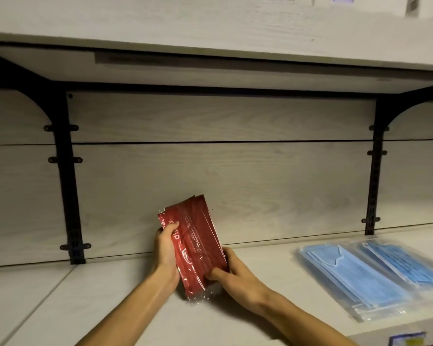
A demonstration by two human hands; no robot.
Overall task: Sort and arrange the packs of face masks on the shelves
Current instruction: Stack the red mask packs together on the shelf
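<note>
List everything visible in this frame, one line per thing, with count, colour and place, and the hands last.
red mask packs: a small bundle, count unclear, red, held tilted above the lower shelf near the back panel
blue mask packs: two stacks, light blue in clear wrap, lying flat on the lower shelf, right
lower shelf: one, pale wood grain
upper shelf: one, pale wood, above
brackets: two, black, left and right of the back panel
left hand: grips the bundle's left edge
right hand: grips its lower right corner
</note>
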